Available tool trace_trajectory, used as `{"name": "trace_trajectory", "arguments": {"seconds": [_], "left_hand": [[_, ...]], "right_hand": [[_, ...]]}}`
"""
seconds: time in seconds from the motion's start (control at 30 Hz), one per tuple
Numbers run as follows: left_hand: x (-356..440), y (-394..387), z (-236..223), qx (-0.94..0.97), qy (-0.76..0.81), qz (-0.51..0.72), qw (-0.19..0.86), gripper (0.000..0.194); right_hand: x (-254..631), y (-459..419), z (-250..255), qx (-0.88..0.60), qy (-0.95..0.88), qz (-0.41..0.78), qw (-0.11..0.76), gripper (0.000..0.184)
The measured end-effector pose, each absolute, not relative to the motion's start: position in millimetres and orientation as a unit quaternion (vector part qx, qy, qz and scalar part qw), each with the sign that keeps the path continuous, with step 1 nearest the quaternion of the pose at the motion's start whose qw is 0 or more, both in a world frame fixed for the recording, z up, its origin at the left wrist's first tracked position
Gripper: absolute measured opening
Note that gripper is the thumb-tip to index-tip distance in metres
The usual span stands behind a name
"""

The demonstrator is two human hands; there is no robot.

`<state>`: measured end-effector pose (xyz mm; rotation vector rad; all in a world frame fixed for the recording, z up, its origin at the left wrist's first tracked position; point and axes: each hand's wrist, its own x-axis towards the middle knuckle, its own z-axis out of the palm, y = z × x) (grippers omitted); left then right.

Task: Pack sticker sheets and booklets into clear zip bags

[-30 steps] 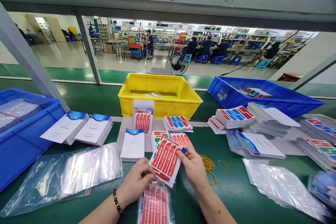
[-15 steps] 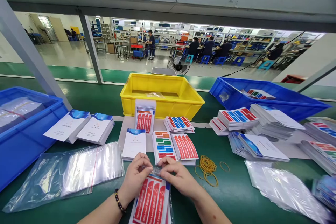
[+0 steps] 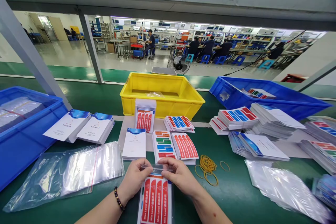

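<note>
Between my hands is a clear zip bag (image 3: 155, 169) with red-and-white label sheets (image 3: 155, 199) inside it. My left hand (image 3: 138, 176) pinches the bag's top edge at its left corner, and my right hand (image 3: 177, 175) pinches the same edge on the right. Both thumbs press on the film near the zip strip. Just beyond my fingers stand a stack of white booklets (image 3: 134, 144), a stack of multicoloured label sheets (image 3: 164, 145) and a stack of red label sheets (image 3: 186, 147). Yellow rubber bands (image 3: 207, 168) lie right of my right hand.
A yellow bin (image 3: 162, 106) stands behind the stacks. Blue bins are at the left (image 3: 31, 136) and back right (image 3: 270, 94). Empty clear bags (image 3: 91, 171) lie at left, more clear bags (image 3: 286, 185) at right. Booklet stacks (image 3: 96, 127) and banded label stacks (image 3: 237, 119) sit around.
The label sheets, held in my right hand above the bag a second ago, are now inside it. My right hand has moved down and left to the bag's top edge, and the bag lies straighter.
</note>
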<state>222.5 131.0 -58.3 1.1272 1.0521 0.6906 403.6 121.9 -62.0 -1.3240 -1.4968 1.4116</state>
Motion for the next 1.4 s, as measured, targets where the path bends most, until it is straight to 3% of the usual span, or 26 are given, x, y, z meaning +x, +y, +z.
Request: {"name": "trace_trajectory", "arguments": {"seconds": [0.13,0.6,0.8,1.03,1.4], "left_hand": [[223,131,-58,0.523,0.477,0.304,0.638,0.026],[229,129,-67,0.596,0.456,0.308,0.585,0.014],[217,132,-58,0.708,0.395,0.341,0.477,0.015],[216,134,-61,0.727,0.432,0.310,0.434,0.008],[216,138,-62,0.654,0.477,0.259,0.527,0.018]], "right_hand": [[401,123,-63,-0.511,-0.583,0.530,0.343,0.010],[389,117,-66,-0.507,-0.661,0.440,0.335,0.011],[397,119,-67,-0.507,-0.653,0.457,0.329,0.011],[397,121,-66,-0.506,-0.658,0.452,0.325,0.011],[400,122,-61,-0.508,-0.664,0.445,0.320,0.012]]}}
